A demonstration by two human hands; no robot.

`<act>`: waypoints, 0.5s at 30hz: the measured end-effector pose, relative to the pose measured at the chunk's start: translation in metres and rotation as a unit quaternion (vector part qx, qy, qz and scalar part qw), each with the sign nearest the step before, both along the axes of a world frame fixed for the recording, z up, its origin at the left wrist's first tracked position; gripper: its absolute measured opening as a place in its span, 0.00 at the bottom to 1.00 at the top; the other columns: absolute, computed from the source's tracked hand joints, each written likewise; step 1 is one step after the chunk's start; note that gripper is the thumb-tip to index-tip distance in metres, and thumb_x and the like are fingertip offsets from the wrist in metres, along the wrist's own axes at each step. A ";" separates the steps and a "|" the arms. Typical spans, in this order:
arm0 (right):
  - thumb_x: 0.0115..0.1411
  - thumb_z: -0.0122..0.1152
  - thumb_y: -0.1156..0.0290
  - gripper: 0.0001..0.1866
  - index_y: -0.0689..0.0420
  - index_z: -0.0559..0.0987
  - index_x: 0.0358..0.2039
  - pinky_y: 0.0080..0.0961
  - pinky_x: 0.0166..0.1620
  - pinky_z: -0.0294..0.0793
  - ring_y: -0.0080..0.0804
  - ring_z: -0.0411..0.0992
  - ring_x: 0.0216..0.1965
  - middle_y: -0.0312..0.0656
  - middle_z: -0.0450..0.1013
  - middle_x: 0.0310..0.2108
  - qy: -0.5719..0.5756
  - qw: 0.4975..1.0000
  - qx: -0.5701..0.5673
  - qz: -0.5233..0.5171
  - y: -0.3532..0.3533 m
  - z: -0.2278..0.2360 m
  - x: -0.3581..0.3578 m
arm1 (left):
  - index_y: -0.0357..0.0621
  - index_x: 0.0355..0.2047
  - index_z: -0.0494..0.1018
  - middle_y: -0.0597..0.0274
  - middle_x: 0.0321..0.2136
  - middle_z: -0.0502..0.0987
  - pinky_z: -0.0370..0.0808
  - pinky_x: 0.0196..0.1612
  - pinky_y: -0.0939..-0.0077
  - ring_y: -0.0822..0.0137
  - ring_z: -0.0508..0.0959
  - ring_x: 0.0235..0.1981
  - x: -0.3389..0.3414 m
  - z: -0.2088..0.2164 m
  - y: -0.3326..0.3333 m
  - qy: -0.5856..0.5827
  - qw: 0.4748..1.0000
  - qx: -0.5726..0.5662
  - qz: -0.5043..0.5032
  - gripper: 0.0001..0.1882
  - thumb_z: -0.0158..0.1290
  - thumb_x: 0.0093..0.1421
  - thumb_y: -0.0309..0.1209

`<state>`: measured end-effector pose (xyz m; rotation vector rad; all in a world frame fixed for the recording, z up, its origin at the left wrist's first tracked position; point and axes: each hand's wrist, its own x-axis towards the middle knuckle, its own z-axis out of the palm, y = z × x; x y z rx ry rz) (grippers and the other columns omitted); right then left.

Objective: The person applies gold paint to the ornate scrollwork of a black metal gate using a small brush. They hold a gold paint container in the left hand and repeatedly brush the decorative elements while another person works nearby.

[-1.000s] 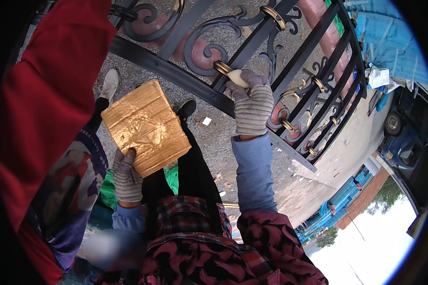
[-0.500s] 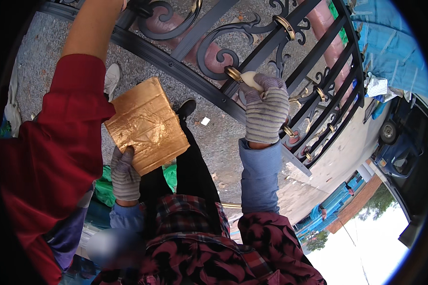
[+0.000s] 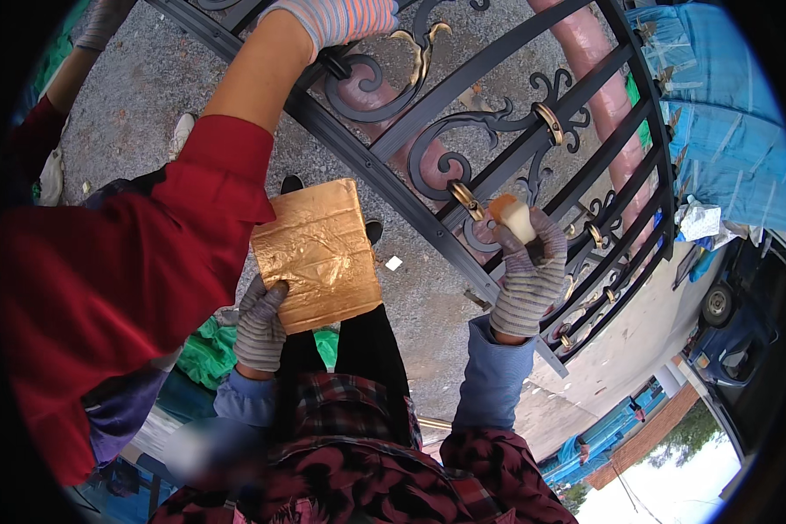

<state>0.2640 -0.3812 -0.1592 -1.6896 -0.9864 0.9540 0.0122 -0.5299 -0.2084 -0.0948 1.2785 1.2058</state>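
Observation:
My left hand [image 3: 259, 327], in a grey striped glove, is closed on the near left corner of a flat, square gold-coated board [image 3: 319, 253], thumb on top. My gloved right hand [image 3: 533, 275] pinches a small cream sponge [image 3: 517, 222] whose tip is stained orange-gold. Just left of the sponge is a gold collar [image 3: 465, 199] on the black metal gate [image 3: 367, 166]; a small gap seems to lie between them. Scrolls and further collars on the gate carry gold colour too.
A co-worker's red sleeve [image 3: 148, 288] crosses close on my left, that person's striped glove [image 3: 336, 19] at the gate. Another person's gloved hand [image 3: 105, 22] shows at the far left. A pink padded roll [image 3: 607, 113] lies beneath the gate. Blue sheeting [image 3: 729, 96] and a vehicle [image 3: 729, 323] stand right.
My right hand has drawn back from the gold collar and tilted, so the sponge's stained tip now shows. The view has shifted, and the co-worker's glove on the gate has come into sight.

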 end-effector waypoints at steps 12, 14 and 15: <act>0.43 0.66 0.83 0.21 0.57 0.72 0.40 0.22 0.42 0.71 0.27 0.69 0.38 0.38 0.69 0.39 -0.064 0.994 0.065 0.059 0.007 0.004 0.012 | 0.36 0.48 0.68 0.61 0.42 0.74 0.66 0.51 0.75 0.69 0.71 0.45 0.005 0.011 0.004 -0.008 1.000 0.029 0.006 0.21 0.54 0.55 0.30; 0.45 0.65 0.82 0.21 0.58 0.72 0.41 0.22 0.42 0.71 0.27 0.70 0.39 0.39 0.69 0.39 -0.032 0.998 0.029 0.044 0.009 0.011 0.009 | 0.36 0.48 0.68 0.61 0.43 0.74 0.66 0.51 0.75 0.69 0.72 0.45 0.003 0.013 0.006 -0.005 1.000 0.027 -0.002 0.21 0.53 0.55 0.30; 0.45 0.65 0.81 0.20 0.58 0.72 0.41 0.23 0.43 0.71 0.27 0.70 0.39 0.40 0.70 0.40 -0.016 0.999 0.011 0.036 0.009 0.013 0.008 | 0.36 0.48 0.68 0.61 0.43 0.74 0.66 0.51 0.75 0.69 0.72 0.45 0.001 0.014 0.007 -0.004 1.000 0.027 -0.007 0.20 0.53 0.55 0.30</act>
